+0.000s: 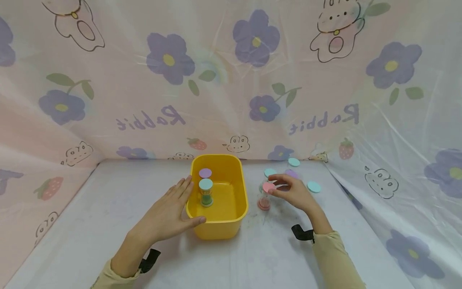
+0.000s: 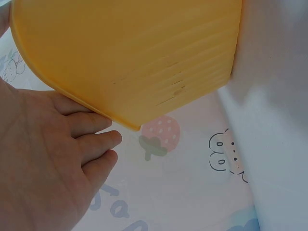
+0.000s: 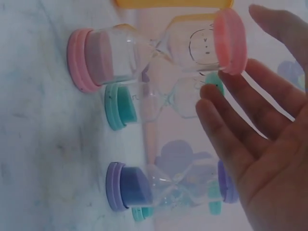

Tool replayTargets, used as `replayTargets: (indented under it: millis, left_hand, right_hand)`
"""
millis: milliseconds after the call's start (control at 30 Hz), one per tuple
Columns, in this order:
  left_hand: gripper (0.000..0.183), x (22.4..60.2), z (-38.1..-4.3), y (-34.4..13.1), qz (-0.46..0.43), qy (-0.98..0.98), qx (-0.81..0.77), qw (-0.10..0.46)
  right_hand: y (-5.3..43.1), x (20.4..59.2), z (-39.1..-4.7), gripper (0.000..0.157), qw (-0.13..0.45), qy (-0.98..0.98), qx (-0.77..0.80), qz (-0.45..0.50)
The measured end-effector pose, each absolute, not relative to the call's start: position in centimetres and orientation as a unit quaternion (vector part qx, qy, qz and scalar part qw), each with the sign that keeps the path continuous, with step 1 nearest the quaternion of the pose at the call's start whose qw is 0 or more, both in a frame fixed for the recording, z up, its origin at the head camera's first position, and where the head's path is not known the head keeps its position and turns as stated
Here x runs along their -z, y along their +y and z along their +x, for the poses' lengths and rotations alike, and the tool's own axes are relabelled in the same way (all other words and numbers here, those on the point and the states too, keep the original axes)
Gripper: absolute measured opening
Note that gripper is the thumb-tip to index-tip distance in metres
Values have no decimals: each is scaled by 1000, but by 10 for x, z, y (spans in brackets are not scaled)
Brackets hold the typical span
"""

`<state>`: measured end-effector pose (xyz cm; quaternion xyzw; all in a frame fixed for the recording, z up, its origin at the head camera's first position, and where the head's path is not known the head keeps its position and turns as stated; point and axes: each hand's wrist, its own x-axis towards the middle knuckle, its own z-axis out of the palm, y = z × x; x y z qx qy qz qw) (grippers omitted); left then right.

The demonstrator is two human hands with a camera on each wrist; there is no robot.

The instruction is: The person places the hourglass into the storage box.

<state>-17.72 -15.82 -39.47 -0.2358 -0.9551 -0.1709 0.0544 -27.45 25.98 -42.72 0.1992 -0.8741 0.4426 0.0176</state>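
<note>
- Pink hourglass [image 1: 265, 196]: stands upright on the white tabletop [image 1: 238, 263], just beside the yellow bin [image 1: 218, 230] at its three o'clock, pinkish sand in the lower bulb.
- Inside the yellow bin are two hourglasses: a green-sand hourglass [image 1: 206, 193] with a teal cap, upright toward nine o'clock, and a purple-capped hourglass [image 1: 205, 173] behind it, toward eleven.
- Left hand [image 1: 167, 214] rests against the bin's rim from eight o'clock, fingers nearly straight and close together, thumb spread away along the near edge.
- Right hand [image 1: 294, 192] reaches in from three o'clock around the pink cap, fingers gently bent and slightly spread, thumb apart from them; I cannot tell whether the tips touch it.
- Around the pink one stand a teal-capped hourglass [image 1: 270, 172] at twelve o'clock, a purple hourglass [image 1: 291, 174] and a far teal-capped one [image 1: 294, 162] between one and two, and another teal cap [image 1: 314, 187] near three.
- Right fingers partly cover the purple hourglass in the head view; the body under the three o'clock cap is hidden there.
- Little shows of the bin's purple-capped piece below its cap.
- Left wrist view cuts off the bin at twelve o'clock.
</note>
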Motion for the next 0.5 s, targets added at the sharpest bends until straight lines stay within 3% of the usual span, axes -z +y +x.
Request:
replayTargets:
  millis: [500]
  left_hand:
    - [114, 396, -177, -159, -236, -954, 175, 54]
  right_hand:
    - [258, 433, -276, 53, -22, -870, -447, 208]
